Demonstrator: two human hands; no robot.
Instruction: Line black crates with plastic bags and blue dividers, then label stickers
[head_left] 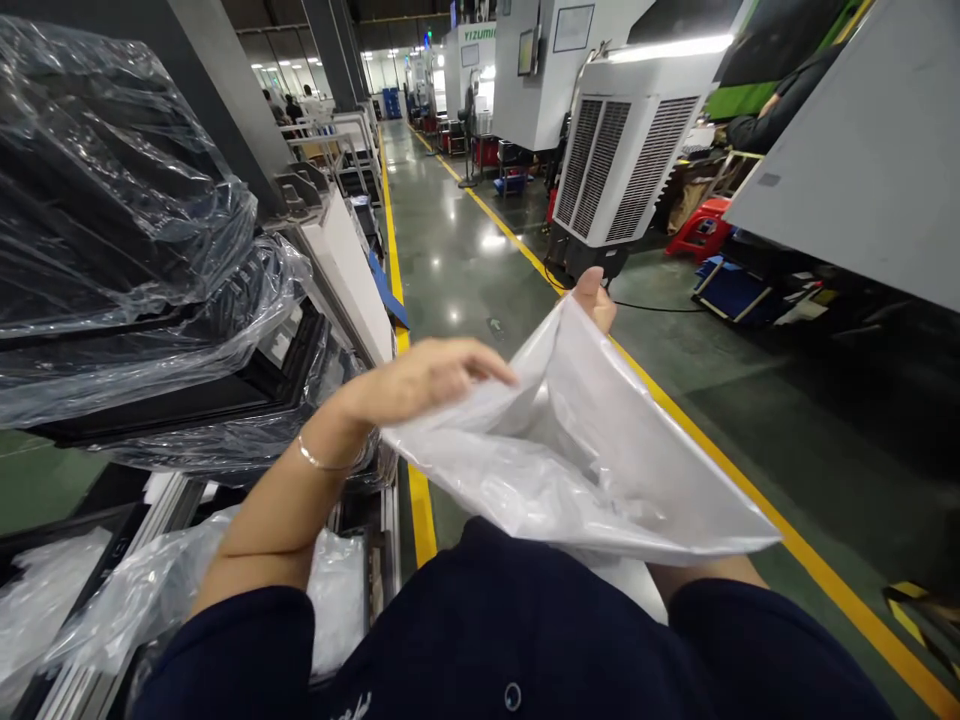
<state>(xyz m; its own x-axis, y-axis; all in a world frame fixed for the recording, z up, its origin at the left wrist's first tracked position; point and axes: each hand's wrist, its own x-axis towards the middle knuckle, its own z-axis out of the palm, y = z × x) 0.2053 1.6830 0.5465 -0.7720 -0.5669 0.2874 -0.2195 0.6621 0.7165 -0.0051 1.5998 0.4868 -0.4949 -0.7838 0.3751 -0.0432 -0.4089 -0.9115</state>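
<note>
A large white plastic bag [660,460] is spread in front of my chest, its mouth gaping toward me. Crumpled, shiny white film [517,480] shows inside it. My right hand [598,305] grips the far corner of the bag, thumb up; its other fingers are mostly behind the plastic. Over the bag's left edge is my left hand [431,382], slightly blurred, fingers stretched toward the opening. I cannot tell whether it touches the plastic. A thin bracelet [319,458] circles my left wrist.
Film-wrapped black parts [127,200] are stacked at my left, above a metal-framed rack [390,535]. An air cooler [626,150] stands ahead right, its cable on the floor. Yellow lines [420,500] border the aisle [442,230]. At right are a red stool [701,228] and a machine [862,150].
</note>
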